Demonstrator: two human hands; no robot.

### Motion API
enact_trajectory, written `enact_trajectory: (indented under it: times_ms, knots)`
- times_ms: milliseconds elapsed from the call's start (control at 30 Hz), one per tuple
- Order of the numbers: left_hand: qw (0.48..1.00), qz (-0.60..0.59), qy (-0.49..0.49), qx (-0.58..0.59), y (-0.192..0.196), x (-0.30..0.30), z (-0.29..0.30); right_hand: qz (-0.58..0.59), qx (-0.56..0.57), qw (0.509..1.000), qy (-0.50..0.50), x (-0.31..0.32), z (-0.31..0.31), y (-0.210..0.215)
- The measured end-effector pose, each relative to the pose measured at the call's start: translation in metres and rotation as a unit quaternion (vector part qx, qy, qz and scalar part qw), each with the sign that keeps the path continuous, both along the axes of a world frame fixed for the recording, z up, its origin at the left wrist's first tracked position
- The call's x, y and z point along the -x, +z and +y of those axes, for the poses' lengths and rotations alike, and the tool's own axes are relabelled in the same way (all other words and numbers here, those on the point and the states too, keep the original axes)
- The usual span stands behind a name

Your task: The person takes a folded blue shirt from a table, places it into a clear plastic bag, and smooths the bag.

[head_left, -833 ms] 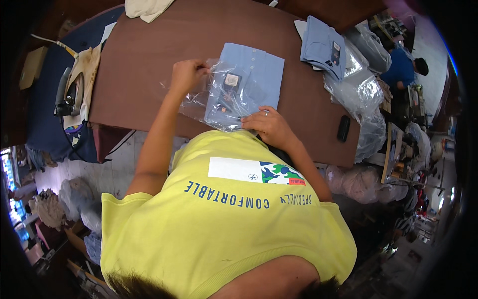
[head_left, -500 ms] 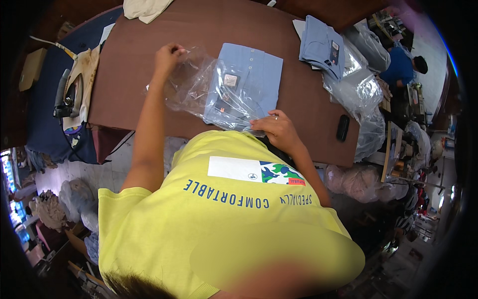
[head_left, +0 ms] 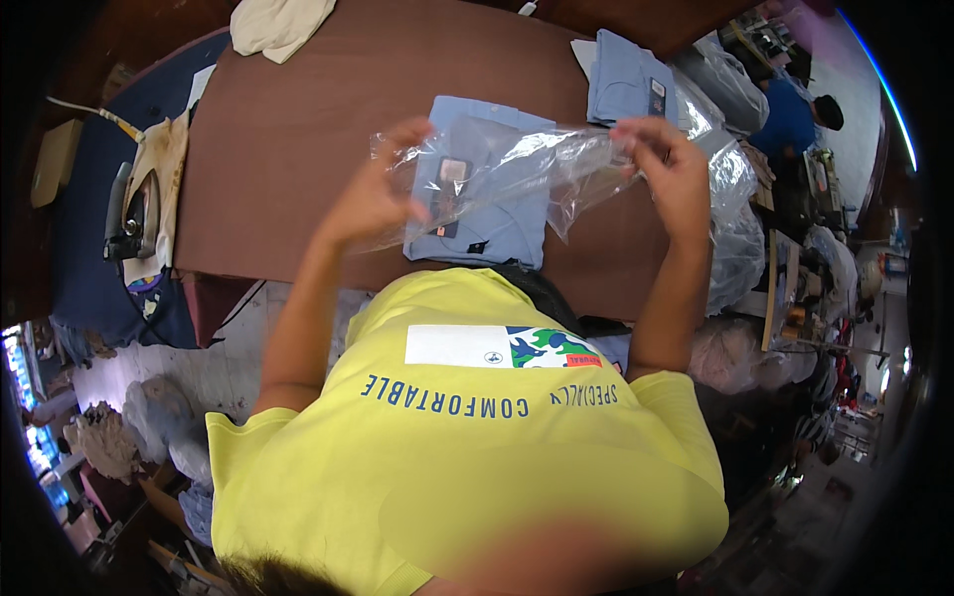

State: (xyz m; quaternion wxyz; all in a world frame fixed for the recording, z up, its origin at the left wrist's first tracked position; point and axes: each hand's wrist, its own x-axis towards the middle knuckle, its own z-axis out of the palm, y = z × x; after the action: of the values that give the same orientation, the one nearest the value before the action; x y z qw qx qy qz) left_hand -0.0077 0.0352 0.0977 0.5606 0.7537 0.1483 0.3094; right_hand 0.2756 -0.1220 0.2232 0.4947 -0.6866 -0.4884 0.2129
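Clear plastic bag (head_left: 517, 174) up in both hands, stretched wide above the folded blue shirt (head_left: 477, 199).

Left hand (head_left: 383, 194) pinches one end, right hand (head_left: 666, 164) pinches the other, fingers closed on the film, so the bag's long axis runs left to right between them, hovering over the brown table (head_left: 298, 129). Directly beneath lies the shirt, closer to the left hand. Farther right sits a second folded blue shirt (head_left: 626, 84) beside more bagged garments (head_left: 735, 189); an iron (head_left: 134, 214) rests off to the left.
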Motion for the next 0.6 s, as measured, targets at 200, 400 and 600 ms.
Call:
enact_trajectory:
  times_ms: [200,400,600]
  knots:
    - [0.966,0.250,-0.045,0.044,0.017,-0.042,-0.041,-0.018,0.066,0.992,0.106,-0.059,0.059,0.040]
    - [0.903,0.068,-0.270,0.327,0.038,-0.052,0.031,-0.188,0.157,0.955,0.167,-0.138,0.127,0.057]
    - [0.887,-0.028,-0.173,0.428,0.012,-0.107,0.108,-0.391,-0.101,0.875,-0.265,-0.121,0.215,0.007]
